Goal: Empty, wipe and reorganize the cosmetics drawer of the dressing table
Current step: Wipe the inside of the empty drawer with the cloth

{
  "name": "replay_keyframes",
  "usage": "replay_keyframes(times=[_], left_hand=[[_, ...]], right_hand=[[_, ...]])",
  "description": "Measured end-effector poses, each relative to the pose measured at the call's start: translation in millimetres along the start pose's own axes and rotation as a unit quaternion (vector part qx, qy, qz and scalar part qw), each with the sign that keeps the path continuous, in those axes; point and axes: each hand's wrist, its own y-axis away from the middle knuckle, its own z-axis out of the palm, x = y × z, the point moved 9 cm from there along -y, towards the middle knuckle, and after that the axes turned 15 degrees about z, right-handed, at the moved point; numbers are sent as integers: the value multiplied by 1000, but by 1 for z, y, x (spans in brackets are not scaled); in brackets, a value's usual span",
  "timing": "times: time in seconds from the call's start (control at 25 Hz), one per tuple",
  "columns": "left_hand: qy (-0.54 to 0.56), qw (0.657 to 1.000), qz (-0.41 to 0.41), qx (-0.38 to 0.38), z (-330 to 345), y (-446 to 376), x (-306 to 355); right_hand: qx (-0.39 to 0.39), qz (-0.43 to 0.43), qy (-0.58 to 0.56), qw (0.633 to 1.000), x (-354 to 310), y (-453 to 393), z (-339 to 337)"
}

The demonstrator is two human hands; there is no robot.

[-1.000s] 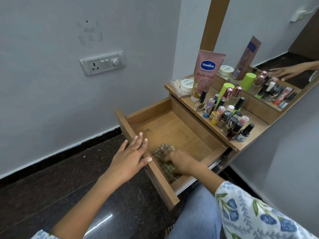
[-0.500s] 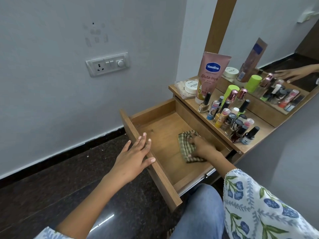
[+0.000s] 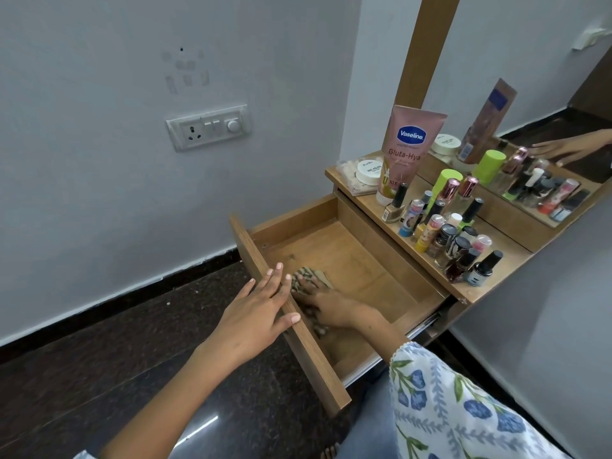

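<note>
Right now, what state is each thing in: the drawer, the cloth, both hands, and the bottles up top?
drawer: pulled open, emptied of cosmetics
cloth: crumpled, pressed on the drawer floor near the front panel
right hand: inside the drawer, pressing on the cloth
left hand: fingers straight, resting on the drawer's front panel
Vaseline tube: upright on its cap on the tabletop
small bottles: upright, capped, clustered on the tabletop

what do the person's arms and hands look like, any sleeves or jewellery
The right arm wears a loose white sleeve printed with blue flowers and green leaves, its edge trimmed with a small scalloped border. The left forearm is bare apart from a sliver of similar fabric at the frame's bottom edge. Left hand and right hand show no rings or bangles.
</note>
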Motion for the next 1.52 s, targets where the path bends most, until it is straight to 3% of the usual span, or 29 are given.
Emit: replay_keyframes(times=[0.32,0.56,0.8,1.12,1.36,1.52], left_hand=[[4,1000,-1,20,2,1,0],[0,1000,-2,21,3,0,-1],[-2,1000,0,25,4,1,-3],[1,1000,-3,23,5,2,-3],[-9,1000,-2,7,4,1,-3],[-13,1000,-5,2,4,1,-3]], right_hand=[[94,29,28,995,-22,-70,-41],[158,74,21,985,29,-82,-53],[150,188,6,971,98,-88,-68],[98,244,65,963,101,-43,-53],[50,329,144,932,104,29,-21],[23,380,91,920,104,45,-7]])
